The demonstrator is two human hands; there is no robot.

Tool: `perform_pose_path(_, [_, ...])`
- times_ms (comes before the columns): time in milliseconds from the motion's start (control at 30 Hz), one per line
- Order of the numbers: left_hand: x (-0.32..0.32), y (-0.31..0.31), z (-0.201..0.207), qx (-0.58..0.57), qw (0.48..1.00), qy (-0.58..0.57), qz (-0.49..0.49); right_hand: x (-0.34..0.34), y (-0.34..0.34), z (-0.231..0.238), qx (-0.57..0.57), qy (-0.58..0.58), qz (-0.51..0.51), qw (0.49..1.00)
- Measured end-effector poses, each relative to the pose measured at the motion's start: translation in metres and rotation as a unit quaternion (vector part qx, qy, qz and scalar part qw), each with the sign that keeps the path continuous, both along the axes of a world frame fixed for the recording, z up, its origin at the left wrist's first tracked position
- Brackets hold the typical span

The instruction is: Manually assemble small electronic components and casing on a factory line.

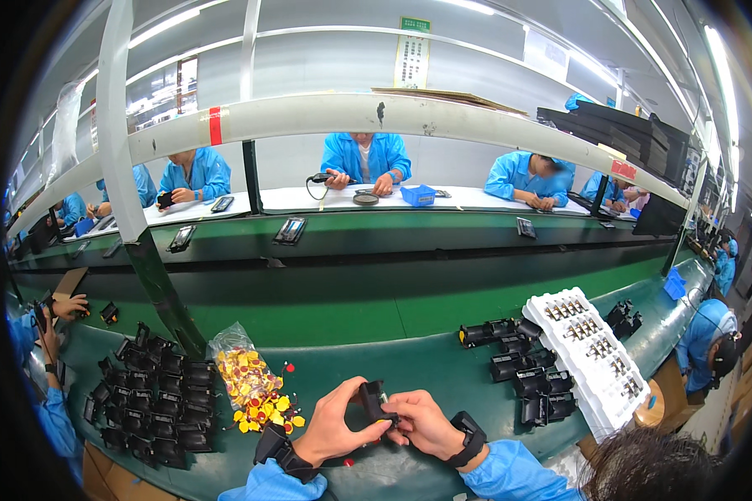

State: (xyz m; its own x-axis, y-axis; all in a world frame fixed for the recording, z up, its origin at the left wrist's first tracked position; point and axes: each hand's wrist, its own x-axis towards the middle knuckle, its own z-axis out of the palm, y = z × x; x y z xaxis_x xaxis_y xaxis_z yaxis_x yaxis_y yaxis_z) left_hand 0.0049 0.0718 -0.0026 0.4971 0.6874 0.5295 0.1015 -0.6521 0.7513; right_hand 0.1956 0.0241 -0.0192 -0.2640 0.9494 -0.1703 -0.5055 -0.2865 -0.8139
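Note:
My left hand (340,424) holds a black plastic housing (374,402) upright over the green bench, thumb and fingers wrapped round its side. From the right, my right hand (426,424) has its fingers closed against the same housing; whether a small part sits between the fingertips is hidden. A bit of yellow shows by my left thumb tip. Left of my hands, a clear plastic bag (241,367) spills small yellow and red discs (267,411) with leads. Farther left stand rows of similar black housings (160,399).
At right, more black housings (533,371) lie beside a white foam tray (578,330) with small metal parts. A green conveyor belt (351,305) runs beyond the bench. A post (163,284) rises at left. Co-workers in blue sit opposite and at both sides; one's hands (58,313) are at far left.

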Motion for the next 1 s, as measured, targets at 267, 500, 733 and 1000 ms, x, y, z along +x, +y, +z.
perform_pose_path(267, [-0.006, -0.005, -0.003, 0.033, 0.999, 0.007, 0.040, -0.009, -0.012, 0.007, -0.029, 0.096, 0.058, 0.993])
perform_pose_path(500, [-0.004, -0.001, 0.008, -0.006, 0.999, 0.009, -0.035, -0.001, -0.010, 0.012, -0.009, -0.007, 0.038, 0.999])
perform_pose_path(733, [-0.003, -0.006, 0.002, 0.128, 0.991, 0.029, 0.036, -0.005, -0.013, 0.004, 0.000, 0.002, 0.022, 1.000])
perform_pose_path(1000, [-0.002, -0.019, 0.006, 0.183, 0.981, -0.006, 0.067, -0.002, -0.014, 0.010, 0.035, -0.043, 0.031, 0.998])
